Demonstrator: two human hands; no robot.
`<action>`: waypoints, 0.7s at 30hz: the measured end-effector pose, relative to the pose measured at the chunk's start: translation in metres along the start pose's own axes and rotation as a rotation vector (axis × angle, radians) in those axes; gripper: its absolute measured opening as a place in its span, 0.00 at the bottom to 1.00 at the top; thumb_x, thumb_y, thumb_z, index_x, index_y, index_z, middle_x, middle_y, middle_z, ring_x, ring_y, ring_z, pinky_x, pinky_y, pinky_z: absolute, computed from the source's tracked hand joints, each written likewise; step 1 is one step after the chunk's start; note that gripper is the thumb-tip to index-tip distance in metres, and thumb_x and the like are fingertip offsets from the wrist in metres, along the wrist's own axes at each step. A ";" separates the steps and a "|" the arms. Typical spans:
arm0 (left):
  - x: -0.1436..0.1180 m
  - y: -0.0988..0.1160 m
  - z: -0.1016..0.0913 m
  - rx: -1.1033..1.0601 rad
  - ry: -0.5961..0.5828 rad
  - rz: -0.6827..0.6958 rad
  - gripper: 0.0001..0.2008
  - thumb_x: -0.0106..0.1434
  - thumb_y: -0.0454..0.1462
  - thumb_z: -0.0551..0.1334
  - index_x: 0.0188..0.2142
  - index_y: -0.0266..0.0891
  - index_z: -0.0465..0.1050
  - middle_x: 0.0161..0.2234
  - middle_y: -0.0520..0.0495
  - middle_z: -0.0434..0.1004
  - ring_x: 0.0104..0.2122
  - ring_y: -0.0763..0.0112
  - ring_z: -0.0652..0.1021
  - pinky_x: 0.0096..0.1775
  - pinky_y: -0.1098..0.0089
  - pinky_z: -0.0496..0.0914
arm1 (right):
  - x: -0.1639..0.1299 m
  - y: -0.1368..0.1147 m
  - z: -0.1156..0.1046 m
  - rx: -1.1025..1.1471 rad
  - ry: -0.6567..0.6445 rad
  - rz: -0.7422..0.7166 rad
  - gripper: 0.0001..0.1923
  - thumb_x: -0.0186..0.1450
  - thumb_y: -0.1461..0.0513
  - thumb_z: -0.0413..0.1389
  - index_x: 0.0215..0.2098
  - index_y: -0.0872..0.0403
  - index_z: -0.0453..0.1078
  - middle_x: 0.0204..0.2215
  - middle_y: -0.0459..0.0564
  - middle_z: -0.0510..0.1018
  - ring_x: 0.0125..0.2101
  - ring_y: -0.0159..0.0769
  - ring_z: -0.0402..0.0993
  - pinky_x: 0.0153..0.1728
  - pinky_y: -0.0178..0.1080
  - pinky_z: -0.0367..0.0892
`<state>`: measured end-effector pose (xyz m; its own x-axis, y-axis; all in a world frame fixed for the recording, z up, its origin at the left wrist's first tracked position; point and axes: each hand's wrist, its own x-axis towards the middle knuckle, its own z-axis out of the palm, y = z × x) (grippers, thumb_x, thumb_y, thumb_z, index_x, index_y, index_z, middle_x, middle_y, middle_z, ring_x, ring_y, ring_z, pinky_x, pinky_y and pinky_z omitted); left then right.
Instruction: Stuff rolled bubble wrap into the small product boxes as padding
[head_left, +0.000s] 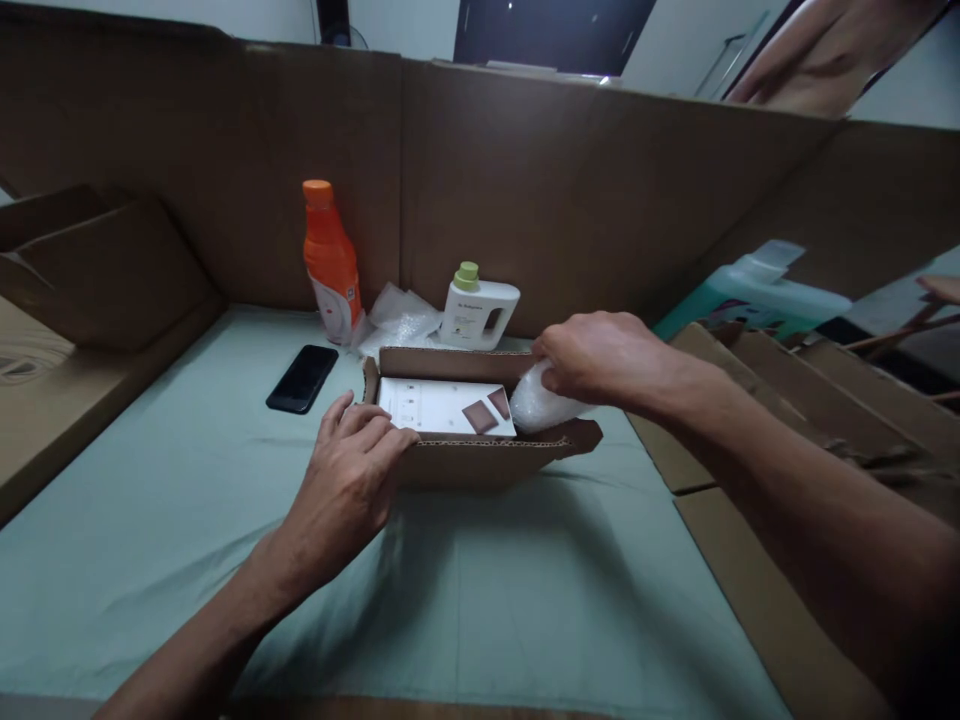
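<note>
A small open cardboard box (480, 462) sits on the pale green table cover (465, 600). Inside it lies a white card (442, 405) with two brown squares. My left hand (349, 480) rests on the box's near left corner, fingers over the rim. My right hand (600, 360) grips a wad of bubble wrap (534, 405) at the box's right end, partly inside the box.
Behind the box stand an orange bottle (330, 262), a white bottle with a green cap (478, 308) and loose bubble wrap (397, 320). A black phone (302, 378) lies to the left. Cardboard walls (570, 190) ring the table; flat cardboard (757, 590) and a teal jug (750, 295) sit right.
</note>
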<state>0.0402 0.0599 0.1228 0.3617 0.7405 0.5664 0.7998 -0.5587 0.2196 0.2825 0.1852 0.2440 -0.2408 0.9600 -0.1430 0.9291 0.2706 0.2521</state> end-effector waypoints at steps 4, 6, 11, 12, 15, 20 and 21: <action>0.003 -0.002 0.003 0.015 -0.002 -0.007 0.14 0.64 0.25 0.54 0.42 0.40 0.73 0.35 0.45 0.78 0.45 0.57 0.74 0.60 0.42 0.63 | 0.016 -0.002 0.015 0.070 -0.046 -0.101 0.03 0.57 0.62 0.62 0.28 0.51 0.79 0.24 0.53 0.80 0.32 0.48 0.78 0.33 0.43 0.66; 0.003 -0.002 0.003 0.025 0.008 -0.012 0.14 0.64 0.25 0.54 0.42 0.40 0.73 0.36 0.45 0.79 0.46 0.56 0.74 0.61 0.42 0.63 | 0.015 -0.005 0.031 0.075 -0.067 -0.115 0.08 0.61 0.62 0.58 0.33 0.52 0.80 0.28 0.55 0.82 0.31 0.46 0.78 0.30 0.41 0.65; 0.006 -0.004 0.004 0.048 0.010 -0.002 0.13 0.65 0.25 0.54 0.42 0.38 0.73 0.36 0.43 0.79 0.44 0.56 0.75 0.60 0.43 0.63 | 0.003 -0.016 0.061 0.101 -0.052 -0.125 0.13 0.68 0.60 0.51 0.41 0.54 0.78 0.36 0.59 0.83 0.32 0.44 0.79 0.29 0.39 0.63; 0.007 -0.004 0.003 0.051 0.003 -0.004 0.13 0.65 0.26 0.54 0.42 0.38 0.73 0.36 0.43 0.79 0.44 0.57 0.75 0.60 0.43 0.63 | 0.002 -0.018 0.063 0.104 -0.052 -0.125 0.13 0.68 0.60 0.51 0.41 0.55 0.78 0.37 0.60 0.83 0.33 0.44 0.79 0.29 0.39 0.63; 0.010 -0.005 0.003 0.060 0.000 -0.010 0.12 0.65 0.26 0.54 0.43 0.38 0.73 0.36 0.43 0.79 0.43 0.57 0.75 0.59 0.43 0.64 | 0.003 -0.023 0.061 0.110 -0.070 -0.147 0.14 0.69 0.60 0.50 0.39 0.55 0.77 0.36 0.60 0.83 0.33 0.43 0.79 0.29 0.39 0.62; 0.009 -0.004 0.006 0.045 0.037 0.004 0.13 0.67 0.27 0.54 0.44 0.39 0.74 0.37 0.43 0.78 0.45 0.56 0.75 0.60 0.43 0.64 | -0.006 -0.022 0.042 0.099 -0.066 -0.170 0.18 0.71 0.55 0.48 0.43 0.56 0.77 0.38 0.59 0.84 0.37 0.47 0.80 0.31 0.40 0.63; 0.007 -0.003 0.007 0.029 0.081 -0.001 0.14 0.67 0.27 0.54 0.47 0.39 0.73 0.41 0.42 0.78 0.49 0.55 0.75 0.61 0.43 0.63 | -0.014 -0.017 0.037 0.103 -0.006 -0.146 0.19 0.71 0.54 0.48 0.47 0.55 0.76 0.41 0.60 0.83 0.39 0.49 0.80 0.33 0.41 0.64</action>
<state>0.0436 0.0694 0.1206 0.3213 0.7078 0.6291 0.8142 -0.5457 0.1981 0.2800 0.1648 0.2058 -0.3736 0.9106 -0.1766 0.9084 0.3977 0.1290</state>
